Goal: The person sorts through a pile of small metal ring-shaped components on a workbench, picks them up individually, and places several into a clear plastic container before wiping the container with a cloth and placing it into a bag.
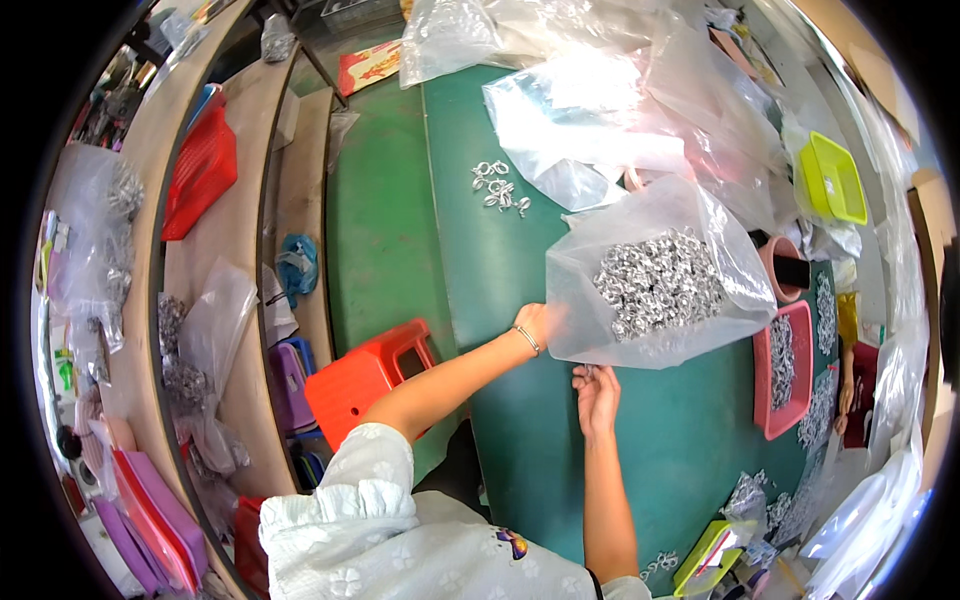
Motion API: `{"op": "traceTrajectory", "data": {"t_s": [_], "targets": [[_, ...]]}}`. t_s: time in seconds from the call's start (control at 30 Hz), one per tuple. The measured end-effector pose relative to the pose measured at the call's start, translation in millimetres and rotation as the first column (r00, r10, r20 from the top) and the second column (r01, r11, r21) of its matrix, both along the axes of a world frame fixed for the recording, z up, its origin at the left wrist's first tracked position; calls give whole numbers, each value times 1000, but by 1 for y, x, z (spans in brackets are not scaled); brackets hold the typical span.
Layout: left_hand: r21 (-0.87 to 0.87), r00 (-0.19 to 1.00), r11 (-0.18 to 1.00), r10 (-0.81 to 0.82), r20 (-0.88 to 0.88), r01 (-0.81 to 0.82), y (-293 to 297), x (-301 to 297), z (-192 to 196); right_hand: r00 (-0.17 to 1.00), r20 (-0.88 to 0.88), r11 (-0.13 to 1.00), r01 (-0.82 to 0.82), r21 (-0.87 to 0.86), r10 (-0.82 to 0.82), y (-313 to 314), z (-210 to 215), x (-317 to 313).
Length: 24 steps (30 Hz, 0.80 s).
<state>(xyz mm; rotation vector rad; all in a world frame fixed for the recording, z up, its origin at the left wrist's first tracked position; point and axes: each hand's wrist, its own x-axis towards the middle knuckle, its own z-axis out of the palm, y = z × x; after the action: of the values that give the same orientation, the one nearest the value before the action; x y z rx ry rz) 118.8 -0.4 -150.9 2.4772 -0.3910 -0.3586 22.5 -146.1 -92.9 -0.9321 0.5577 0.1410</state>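
A clear plastic bag (580,290) lies wide open on the green table, with a heap of small silvery metal clasps (660,285) inside. At the bag's left edge is my left hand (537,324), its fingers blurred and hidden by the cloudy film. My right hand (597,398) is just below the bag's near edge, palm partly turned up. Its fingers are pinched together, and a small shiny metal piece (590,370) shows at their tips. Farther off, a loose cluster of similar clasps (498,188) rests on the table.
Large plastic bags (590,110) cover the far table. On the right are a pink tray (787,370) of metal parts, a pink pot (783,265) and a lime basket (832,178). A red stool (365,380) and wooden shelves (235,180) stand left. Another person's arm (846,385) shows at right.
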Motion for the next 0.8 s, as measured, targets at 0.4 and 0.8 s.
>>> {"op": "traceTrajectory", "data": {"t_s": [0.4, 0.8], "targets": [[-580, 876, 672, 449, -175, -461, 38, -45, 5, 811, 322, 591, -37, -806, 489, 15, 181, 17], [-584, 972, 801, -10, -234, -132, 8, -133, 171, 998, 48, 965, -24, -261, 38, -2, 124, -42]]}}
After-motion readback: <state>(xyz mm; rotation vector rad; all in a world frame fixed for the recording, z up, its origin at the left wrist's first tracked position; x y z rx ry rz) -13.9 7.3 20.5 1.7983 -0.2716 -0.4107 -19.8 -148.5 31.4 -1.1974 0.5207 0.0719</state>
